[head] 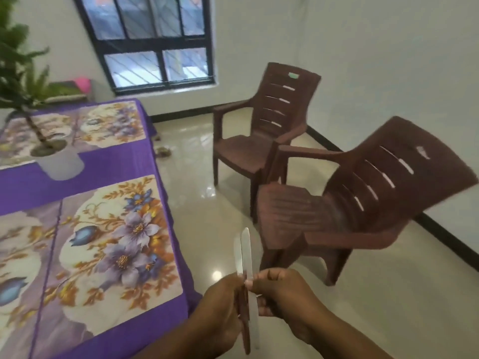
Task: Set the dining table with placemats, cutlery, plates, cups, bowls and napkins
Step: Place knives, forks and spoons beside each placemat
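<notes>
Head view: While both hands meet just right of the table (134, 161), off its near corner, they share two knives (245, 251), blades up.
Left hand (220, 309): grasps the brown-handled knife (its blade is the shorter-looking one).
Right hand (281, 294): pinches the all-metal knife at its neck.
Placemats (111, 244): flat on the table's purple cloth, left of the knives.
Plant pot (61, 164): mid-table.
Chairs (344, 203): well right of the table.
</notes>
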